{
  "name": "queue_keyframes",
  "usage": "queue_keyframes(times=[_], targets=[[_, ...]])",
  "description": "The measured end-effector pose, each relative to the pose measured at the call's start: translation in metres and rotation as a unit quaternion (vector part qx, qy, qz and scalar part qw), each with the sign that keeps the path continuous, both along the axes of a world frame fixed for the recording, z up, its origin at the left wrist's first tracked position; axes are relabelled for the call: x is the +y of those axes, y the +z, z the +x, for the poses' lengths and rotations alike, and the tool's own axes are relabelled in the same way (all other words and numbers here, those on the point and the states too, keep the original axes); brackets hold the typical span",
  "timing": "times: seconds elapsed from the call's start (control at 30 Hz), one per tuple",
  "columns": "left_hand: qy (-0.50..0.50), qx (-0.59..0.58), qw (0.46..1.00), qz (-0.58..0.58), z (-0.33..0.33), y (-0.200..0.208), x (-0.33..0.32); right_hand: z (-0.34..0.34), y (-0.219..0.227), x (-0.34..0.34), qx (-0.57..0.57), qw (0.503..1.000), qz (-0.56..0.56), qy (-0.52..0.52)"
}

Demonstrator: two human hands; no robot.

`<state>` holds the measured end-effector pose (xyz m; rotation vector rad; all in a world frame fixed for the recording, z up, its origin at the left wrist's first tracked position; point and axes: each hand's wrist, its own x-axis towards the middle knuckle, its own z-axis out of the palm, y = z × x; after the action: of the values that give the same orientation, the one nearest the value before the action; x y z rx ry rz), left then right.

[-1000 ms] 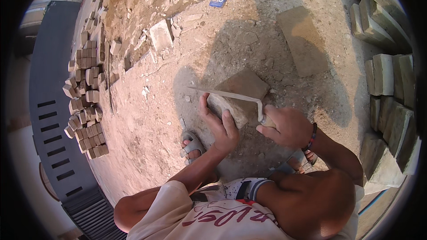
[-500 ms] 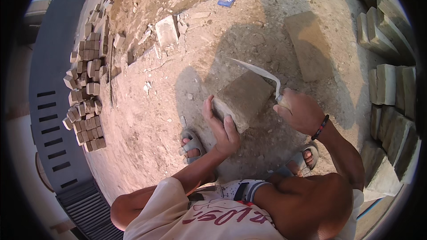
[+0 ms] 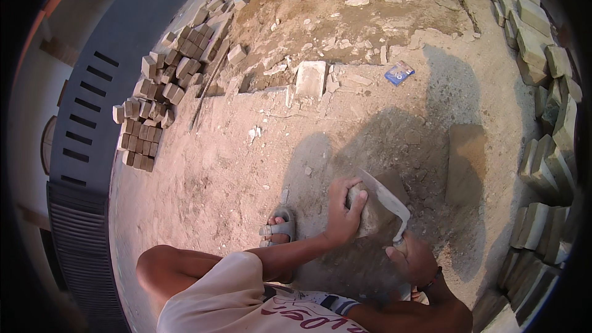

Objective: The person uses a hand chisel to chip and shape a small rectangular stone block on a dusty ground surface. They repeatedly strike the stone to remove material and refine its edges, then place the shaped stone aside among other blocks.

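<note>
Concrete block [image 3: 375, 217] is low centre-right, over the ground in front of the person, in shadow. Can't tell if its underside rests on the dirt or is held clear.

Left hand [image 3: 343, 211]: fingers clamped on the block's left end, thumb on the near side. Right hand [image 3: 415, 263]: fingers wrapped round the handle of the trowel [image 3: 385, 194]; slightly blurred, grip reads closed.

Step in hand looks like trowel work on the block. To do it well, I'd say: pin the block firmly, keep the blade low and flat to the face, use short even strokes, and run the edge away from the left hand. Main hazard: blade tip sits just beside the left fingers, so a slip could nick them. Shifting that grip lower would help.

Orientation: block sits skewed, held end to the left, a darker part showing beyond the blade at upper right. Long axis can't be fixed; blade and hand cover too much. Trowel's long axis is clear: diagonal, tip upper left, cranked neck and handle lower right. Blade crosses over the block in view; contact not certain.
</note>
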<state>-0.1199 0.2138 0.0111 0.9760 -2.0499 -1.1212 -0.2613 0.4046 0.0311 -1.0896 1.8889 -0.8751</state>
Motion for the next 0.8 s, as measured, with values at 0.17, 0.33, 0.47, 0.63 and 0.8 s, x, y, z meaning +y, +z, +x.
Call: queue_keyframes(times=[0.17, 0.33, 0.47, 0.63, 0.8], targets=[[0.04, 0.048, 0.998, 0.027, -0.009, -0.005, 0.003, -0.042, -0.052, 0.014, 0.083, 0.984, 0.153, -0.045], [0.031, 0.02, 0.998, 0.051, -0.009, 0.004, -0.014, -0.003, 0.01, 0.001, 0.009, 1.0, -0.009, -0.005], [0.029, 0.054, 0.997, 0.048, -0.02, 0.001, -0.015, -0.022, -0.056, 0.017, 0.091, 0.979, 0.178, -0.032], [0.044, 0.082, 0.993, 0.076, -0.014, 0.0, -0.015, -0.02, 0.021, 0.0, 0.003, 0.995, 0.01, -0.102], [0.065, 0.107, 0.99, 0.064, -0.022, -0.009, -0.014, -0.025, -0.005, -0.006, 0.069, 0.993, 0.088, 0.036]])
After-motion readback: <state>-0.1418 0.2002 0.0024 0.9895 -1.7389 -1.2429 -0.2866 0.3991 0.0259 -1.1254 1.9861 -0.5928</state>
